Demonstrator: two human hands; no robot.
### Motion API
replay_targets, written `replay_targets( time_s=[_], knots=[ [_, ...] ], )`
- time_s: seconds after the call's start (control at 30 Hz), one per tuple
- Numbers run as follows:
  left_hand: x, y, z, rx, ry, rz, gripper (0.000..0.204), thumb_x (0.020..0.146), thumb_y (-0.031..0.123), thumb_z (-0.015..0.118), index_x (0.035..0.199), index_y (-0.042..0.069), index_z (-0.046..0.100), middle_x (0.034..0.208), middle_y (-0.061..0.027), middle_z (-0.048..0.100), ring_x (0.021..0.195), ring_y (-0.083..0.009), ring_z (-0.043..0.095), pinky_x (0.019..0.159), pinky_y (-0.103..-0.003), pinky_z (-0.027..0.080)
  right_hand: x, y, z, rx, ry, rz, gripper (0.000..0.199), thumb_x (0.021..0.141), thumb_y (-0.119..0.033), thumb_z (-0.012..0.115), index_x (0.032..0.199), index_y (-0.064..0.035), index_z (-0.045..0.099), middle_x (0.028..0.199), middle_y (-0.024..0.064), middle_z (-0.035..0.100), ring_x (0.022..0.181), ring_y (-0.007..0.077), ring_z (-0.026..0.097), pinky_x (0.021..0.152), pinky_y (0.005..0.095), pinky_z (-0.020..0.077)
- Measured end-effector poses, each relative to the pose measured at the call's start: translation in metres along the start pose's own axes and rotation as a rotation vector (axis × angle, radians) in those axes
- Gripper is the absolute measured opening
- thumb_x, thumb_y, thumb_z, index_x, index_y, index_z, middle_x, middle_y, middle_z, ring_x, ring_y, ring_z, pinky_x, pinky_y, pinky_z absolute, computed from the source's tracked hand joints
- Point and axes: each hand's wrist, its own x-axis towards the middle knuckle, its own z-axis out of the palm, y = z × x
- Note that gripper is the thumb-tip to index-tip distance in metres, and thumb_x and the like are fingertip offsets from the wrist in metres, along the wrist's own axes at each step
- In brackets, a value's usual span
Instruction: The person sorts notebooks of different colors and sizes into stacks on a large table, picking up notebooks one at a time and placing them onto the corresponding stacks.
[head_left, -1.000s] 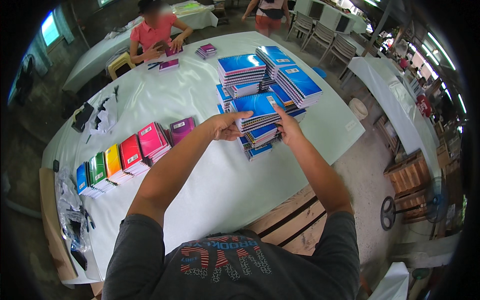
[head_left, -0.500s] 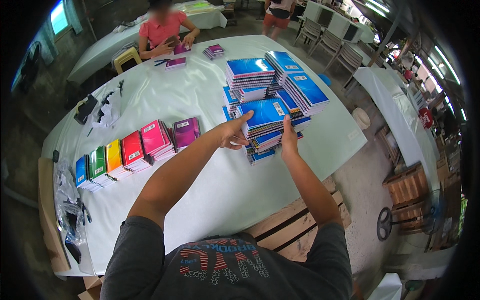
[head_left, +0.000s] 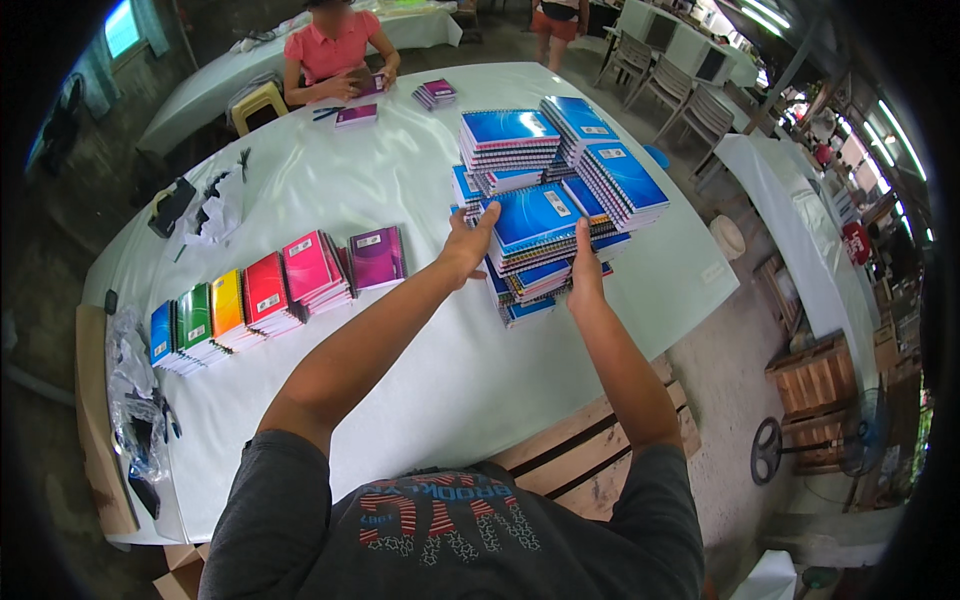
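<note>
A stack of blue-covered spiral notebooks [head_left: 535, 217] sits between my hands, on top of other notebooks at the near side of a large pile. My left hand [head_left: 468, 247] closes on its left side, thumb up by the top cover's edge. Against the right side presses my right hand [head_left: 587, 268], its thumb also at the top edge. The undersides of both hands' fingers are partly hidden by the stack. Just beyond stand taller stacks of blue spiral notebooks [head_left: 510, 127] and, to the right, thicker ones [head_left: 625, 175].
A row of colour-sorted notebook stacks, including a red stack [head_left: 266, 285] and a purple stack [head_left: 377, 256], runs along the left of the white-covered table [head_left: 400, 350]. Across it, a person in a pink top [head_left: 338, 50] handles a small purple notebook. A wooden pallet [head_left: 600, 450] lies below the near edge.
My left hand has shifted its hold slightly up along the stack's side. The stack stays between both hands. Across the table, the person's hands have moved a little with the purple notebook.
</note>
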Motion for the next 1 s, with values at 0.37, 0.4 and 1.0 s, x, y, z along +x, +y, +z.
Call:
replay_targets(
  time_s=[0.37,0.4,1.0],
  knots=[
    [0.039,-0.017,0.009,-0.007,-0.007,0.559,0.042,0.093,0.021,0.043,0.133,0.007,0.037,0.123,-0.0207,0.047,0.115,-0.0282,0.046,0.100,-0.035,0.035,0.011,-0.002,-0.001,0.006,0.003,0.090,0.105,0.070,-0.068,0.062,0.137,0.0040,0.027,0.136,0.0170,0.038,0.123,0.0298,0.040,0.101,0.0449,0.0344],
    [0.040,-0.017,0.008,-0.006,-0.009,0.559,0.042,0.093,0.021,0.043,0.133,0.007,0.037,0.123,-0.0207,0.047,0.115,-0.0282,0.046,0.100,-0.035,0.035,0.012,-0.002,-0.002,0.007,0.005,0.090,0.105,0.070,-0.068,0.062,0.137,0.0040,0.027,0.136,0.0170,0.038,0.123,0.0298,0.040,0.101,0.0449,0.0344],
    [0.007,-0.017,0.018,-0.350,0.150,0.099,0.067,0.087,0.031,0.052,0.136,-0.003,0.023,0.134,-0.0252,0.038,0.123,-0.0329,0.041,0.101,-0.039,0.034,0.014,0.001,0.000,0.130,-0.089,0.115,0.072,0.079,-0.050,0.063,0.131,-0.0064,0.040,0.128,0.0124,0.048,0.112,0.0257,0.049,0.096,0.0412,0.0384]
  ],
)
